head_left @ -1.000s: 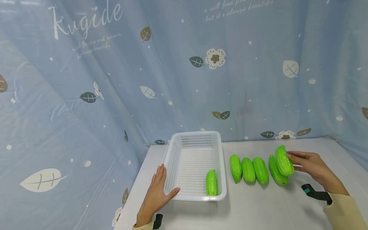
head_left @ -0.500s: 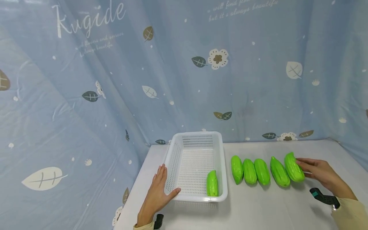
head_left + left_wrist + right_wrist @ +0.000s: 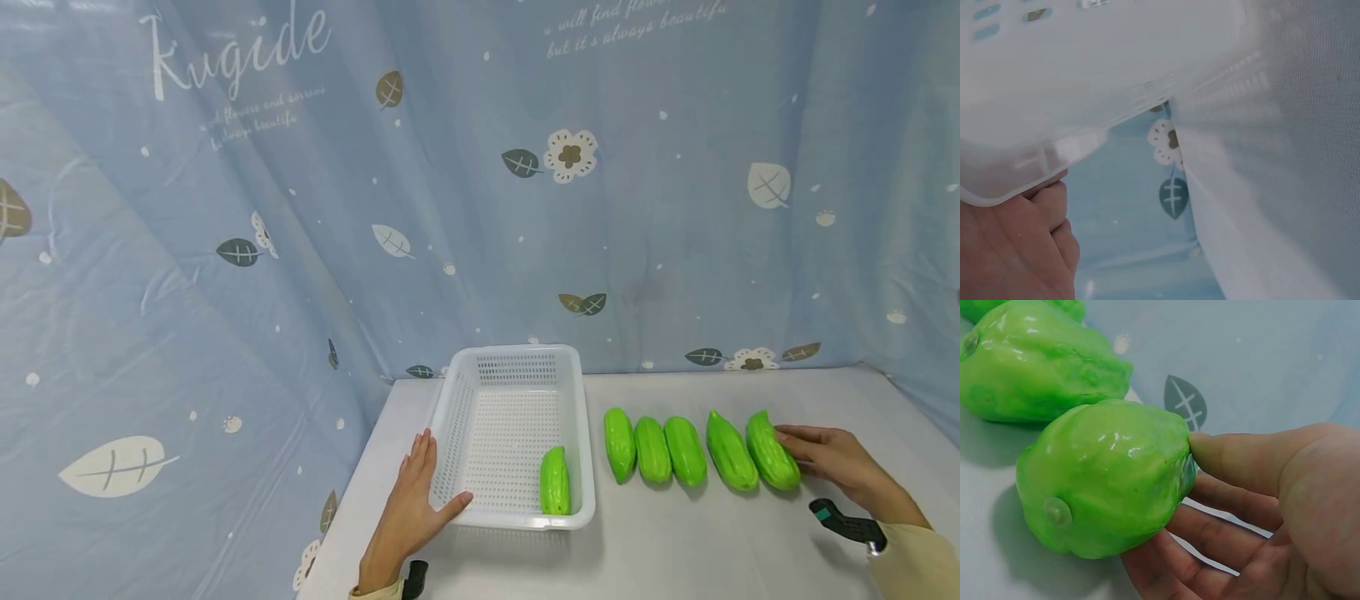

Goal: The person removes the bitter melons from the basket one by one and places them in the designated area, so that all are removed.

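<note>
A glossy green bitter gourd [image 3: 771,457] lies at the right end of a row on the table. My right hand [image 3: 840,465] pinches its right side; the right wrist view shows the thumb on top and the fingers curling around the lower side of the gourd [image 3: 1107,478]. Just left of it lies another bitter gourd [image 3: 730,452], close beside it. My left hand [image 3: 411,515] rests at the front left corner of a white plastic basket [image 3: 587,467], fingers straight along the rim and thumb spread. Inside the basket's front right corner is one bitter gourd [image 3: 555,483].
Farther left in the row are three more bitter gourds, the middle gourd [image 3: 653,451] among them, between the basket and a small gap. A white cloth covers the table [image 3: 675,542]. A blue printed curtain [image 3: 480,250] hangs behind and along the left.
My right hand has moved right and down with the bitter gourd, which was held above its neighbour and now lies on the table beside it. My left hand has stayed at the basket.
</note>
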Demonstrator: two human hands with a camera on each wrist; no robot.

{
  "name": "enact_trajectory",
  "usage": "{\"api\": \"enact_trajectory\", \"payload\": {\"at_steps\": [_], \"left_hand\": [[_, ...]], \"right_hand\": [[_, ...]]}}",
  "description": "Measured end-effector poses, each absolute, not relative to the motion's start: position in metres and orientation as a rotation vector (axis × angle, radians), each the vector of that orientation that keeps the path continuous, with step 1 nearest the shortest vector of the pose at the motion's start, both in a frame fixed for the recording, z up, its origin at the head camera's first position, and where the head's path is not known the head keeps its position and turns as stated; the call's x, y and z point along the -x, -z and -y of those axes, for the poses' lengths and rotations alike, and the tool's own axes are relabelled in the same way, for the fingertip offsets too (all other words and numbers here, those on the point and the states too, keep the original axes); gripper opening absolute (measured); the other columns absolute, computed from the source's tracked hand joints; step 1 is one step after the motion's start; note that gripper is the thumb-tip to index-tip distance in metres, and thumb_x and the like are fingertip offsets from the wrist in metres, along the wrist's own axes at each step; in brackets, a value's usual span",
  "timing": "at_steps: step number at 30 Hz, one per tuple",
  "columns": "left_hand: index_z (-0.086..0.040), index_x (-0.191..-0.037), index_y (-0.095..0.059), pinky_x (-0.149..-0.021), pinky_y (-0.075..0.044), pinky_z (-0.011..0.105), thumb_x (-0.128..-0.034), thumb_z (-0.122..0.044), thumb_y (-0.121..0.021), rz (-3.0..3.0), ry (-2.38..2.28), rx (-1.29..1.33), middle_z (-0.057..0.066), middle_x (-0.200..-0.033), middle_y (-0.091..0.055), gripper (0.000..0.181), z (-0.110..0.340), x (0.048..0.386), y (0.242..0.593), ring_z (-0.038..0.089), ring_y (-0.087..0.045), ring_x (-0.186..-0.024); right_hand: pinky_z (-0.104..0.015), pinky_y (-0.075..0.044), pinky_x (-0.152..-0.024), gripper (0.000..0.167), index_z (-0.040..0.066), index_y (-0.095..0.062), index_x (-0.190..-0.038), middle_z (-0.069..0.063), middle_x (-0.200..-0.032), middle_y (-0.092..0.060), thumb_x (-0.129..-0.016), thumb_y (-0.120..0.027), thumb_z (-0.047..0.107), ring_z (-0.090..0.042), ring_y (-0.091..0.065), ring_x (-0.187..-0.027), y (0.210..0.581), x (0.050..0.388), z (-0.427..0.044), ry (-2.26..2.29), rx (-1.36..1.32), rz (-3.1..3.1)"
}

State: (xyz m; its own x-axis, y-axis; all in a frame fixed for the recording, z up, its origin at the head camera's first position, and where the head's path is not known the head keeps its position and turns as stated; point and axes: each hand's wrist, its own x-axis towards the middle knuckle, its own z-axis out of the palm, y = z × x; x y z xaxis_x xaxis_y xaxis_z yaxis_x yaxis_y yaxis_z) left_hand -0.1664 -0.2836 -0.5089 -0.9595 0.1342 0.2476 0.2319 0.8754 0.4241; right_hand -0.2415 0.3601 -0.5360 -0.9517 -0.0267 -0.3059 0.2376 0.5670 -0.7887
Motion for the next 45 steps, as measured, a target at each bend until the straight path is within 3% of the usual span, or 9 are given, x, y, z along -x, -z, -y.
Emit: {"api": "enact_trajectory", "payload": {"at_steps": [3,10,17,19,23,28,35,45], "left_hand": [[0.001,-0.162,-0.027,-0.126,-0.023,0.063,-0.0846,-0.066,-0.071,2.832,0.684,0.281,0.013,-0.174,-0.020,0.112,0.284,0.166,0.509,0.036,-0.018,-0.162],[0.002,-0.162,-0.026,-0.126,-0.023,0.063,-0.0854,-0.066,-0.070,2.834,0.684,0.288,0.013,-0.174,-0.020,0.111,0.284,0.167,0.510,0.037,-0.019,-0.162],[0.002,-0.161,-0.027,-0.126,-0.023,0.062,-0.0855,-0.066,-0.070,2.828,0.687,0.288,0.013,-0.174,-0.020,0.111,0.284,0.167,0.511,0.037,-0.019,-0.162],[0.003,-0.161,-0.027,-0.126,-0.023,0.062,-0.0858,-0.066,-0.069,2.823,0.683,0.293,0.013,-0.174,-0.020,0.111,0.284,0.167,0.511,0.037,-0.019,-0.161],[0.003,-0.161,-0.027,-0.126,-0.023,0.062,-0.0858,-0.066,-0.070,2.824,0.690,0.292,0.012,-0.174,-0.019,0.111,0.284,0.167,0.510,0.036,-0.018,-0.162],[0.002,-0.161,-0.028,-0.126,-0.024,0.063,-0.0853,-0.066,-0.070,2.827,0.686,0.288,0.012,-0.174,-0.020,0.111,0.284,0.167,0.510,0.036,-0.019,-0.162],[0.004,-0.160,-0.029,-0.125,-0.025,0.063,-0.0857,-0.066,-0.070,2.807,0.670,0.303,0.015,-0.173,-0.022,0.110,0.284,0.167,0.511,0.038,-0.021,-0.161],[0.004,-0.160,-0.030,-0.125,-0.025,0.063,-0.0851,-0.065,-0.071,2.801,0.678,0.301,0.015,-0.173,-0.023,0.109,0.284,0.166,0.511,0.038,-0.021,-0.161]], "right_hand": [[-0.038,-0.063,-0.087,0.078,-0.019,-0.036,-0.149,-0.043,-0.154,-0.035,-0.108,-0.048,0.047,-0.017,-0.067,-0.110,0.537,0.242,-0.359,1.335,-0.161,-2.518],[-0.039,-0.063,-0.086,0.078,-0.019,-0.037,-0.149,-0.043,-0.153,-0.037,-0.108,-0.049,0.047,-0.028,-0.068,-0.114,0.537,0.243,-0.357,1.338,-0.176,-2.521],[-0.037,-0.063,-0.085,0.079,-0.019,-0.038,-0.149,-0.043,-0.153,-0.038,-0.107,-0.050,0.047,-0.009,-0.067,-0.104,0.538,0.243,-0.356,1.352,-0.172,-2.519],[-0.037,-0.063,-0.085,0.078,-0.018,-0.038,-0.149,-0.042,-0.152,-0.040,-0.107,-0.050,0.047,-0.008,-0.067,-0.104,0.538,0.243,-0.357,1.357,-0.170,-2.517],[-0.040,-0.063,-0.085,0.078,-0.019,-0.039,-0.148,-0.043,-0.151,-0.040,-0.107,-0.050,0.047,-0.025,-0.071,-0.109,0.540,0.243,-0.355,1.360,-0.180,-2.522],[-0.045,-0.062,-0.088,0.079,-0.019,-0.037,-0.148,-0.044,-0.153,-0.036,-0.107,-0.050,0.047,-0.051,-0.060,-0.124,0.541,0.242,-0.352,1.347,-0.202,-2.525],[-0.045,-0.062,-0.088,0.078,-0.018,-0.038,-0.148,-0.044,-0.154,-0.034,-0.107,-0.051,0.046,-0.049,-0.060,-0.123,0.541,0.242,-0.352,1.356,-0.202,-2.516],[-0.044,-0.062,-0.088,0.081,-0.017,-0.038,-0.149,-0.044,-0.157,-0.027,-0.105,-0.053,0.050,-0.059,-0.043,-0.136,0.545,0.243,-0.348,1.370,-0.236,-2.508]]}}
